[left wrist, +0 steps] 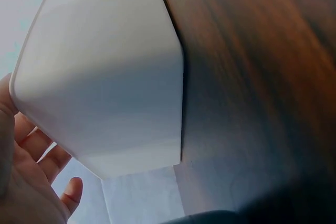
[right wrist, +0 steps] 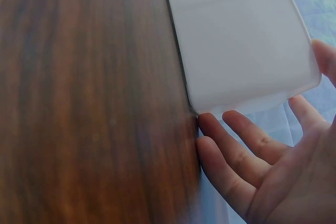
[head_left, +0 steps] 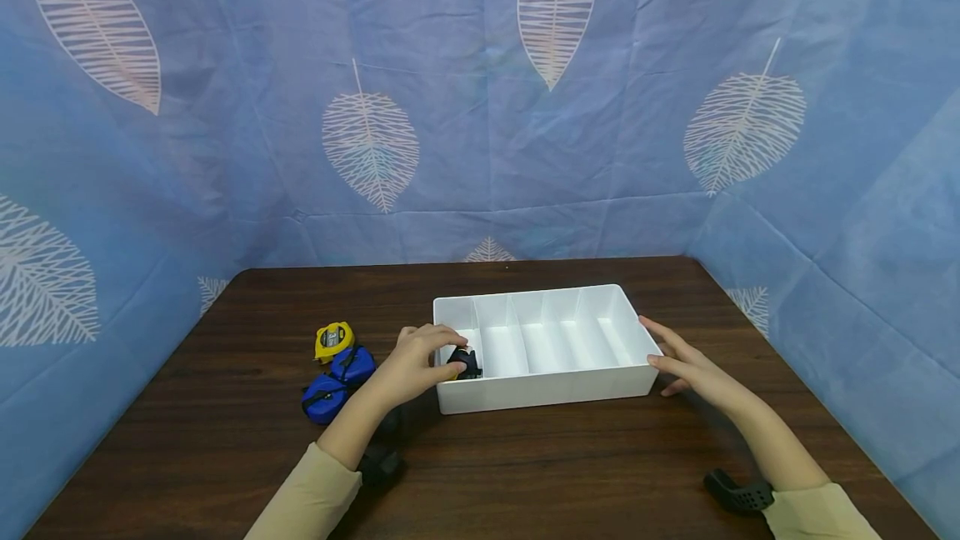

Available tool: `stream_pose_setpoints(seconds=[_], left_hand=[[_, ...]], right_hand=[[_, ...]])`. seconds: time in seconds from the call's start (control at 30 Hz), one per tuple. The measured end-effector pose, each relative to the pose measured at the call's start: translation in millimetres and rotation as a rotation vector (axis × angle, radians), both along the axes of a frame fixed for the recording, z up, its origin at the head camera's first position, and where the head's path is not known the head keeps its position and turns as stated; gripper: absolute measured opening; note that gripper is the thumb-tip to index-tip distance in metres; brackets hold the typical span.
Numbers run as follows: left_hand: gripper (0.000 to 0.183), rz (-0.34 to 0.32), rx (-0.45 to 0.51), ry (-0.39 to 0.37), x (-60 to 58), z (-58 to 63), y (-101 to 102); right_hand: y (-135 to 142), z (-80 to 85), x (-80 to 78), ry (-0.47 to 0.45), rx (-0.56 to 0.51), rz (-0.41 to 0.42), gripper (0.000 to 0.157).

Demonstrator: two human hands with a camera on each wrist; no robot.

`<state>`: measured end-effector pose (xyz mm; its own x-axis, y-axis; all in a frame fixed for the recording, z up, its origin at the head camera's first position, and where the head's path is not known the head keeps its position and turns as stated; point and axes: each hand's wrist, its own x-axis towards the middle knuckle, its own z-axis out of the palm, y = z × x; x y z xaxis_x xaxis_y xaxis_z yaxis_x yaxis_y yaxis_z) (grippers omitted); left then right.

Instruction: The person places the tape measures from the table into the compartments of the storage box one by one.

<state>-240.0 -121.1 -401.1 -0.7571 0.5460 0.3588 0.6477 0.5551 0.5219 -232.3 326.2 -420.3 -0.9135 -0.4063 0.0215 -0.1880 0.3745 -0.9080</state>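
My left hand (head_left: 416, 363) reaches over the left end of a white divided box (head_left: 547, 390). Thumb and fingers pinch a black-and-yellow tape measure (head_left: 468, 362) in the leftmost compartment, and the hand covers part of it. In the left wrist view, that hand (left wrist: 31, 166) is at the rim and the box wall (left wrist: 105, 93) hides what it holds. My right hand (head_left: 697, 373) touches the box's right end, fingers spread and fairly straight. The right wrist view has this hand's fingertips (right wrist: 210, 121) right at the bottom edge of the wall and the thumb side near the rim.
Left of the box, a yellow tape measure (head_left: 333, 341) lies on the dark wooden table (head_left: 540, 465). Two blue rounded things with black bands, one farther (head_left: 352, 365) and one nearer (head_left: 324, 400), lie just below it. A blue leaf-patterned cloth (head_left: 465, 107) hangs around the table.
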Motion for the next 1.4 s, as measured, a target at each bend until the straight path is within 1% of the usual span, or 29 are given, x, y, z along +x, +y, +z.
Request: stream_pose_setpoints(seconds=[0.33, 0.47, 0.57, 0.73, 0.87, 1.13, 1.4], left_hand=[[0.033, 0.024, -0.066, 0.035, 1.6, 3.5, -0.7], [0.033, 0.028, -0.082, 0.042, 2.4, 4.7, -0.8], [0.034, 0.035, -0.092, 0.040, 3.3, 5.6, -1.3], [0.036, 0.039, -0.090, 0.023, 4.7, 6.8, -2.6], [0.036, 0.041, -0.096, 0.028, 5.3, 7.9, -3.9], [0.038, 0.048, -0.118, 0.052, 5.7, 8.3, -8.0], [0.041, 0.054, -0.144, 0.100, 9.0, 13.4, -10.1]], right_hand=[[0.3, -2.3, -1.5, 0.003, 0.000, 0.000, 0.065], [0.9, -2.0, -1.4, 0.021, 0.006, 0.017, 0.065], [0.5, -1.2, -0.3, 0.022, -0.001, 0.021, 0.066], [-0.3, 0.0, 0.9, 0.002, -0.007, 0.005, 0.067], [-0.1, -0.5, 0.4, -0.001, -0.004, 0.004, 0.067], [-0.1, -2.6, -0.2, -0.006, 0.001, 0.002, 0.067], [0.6, -3.7, -1.2, 0.000, 0.003, 0.001, 0.066]])
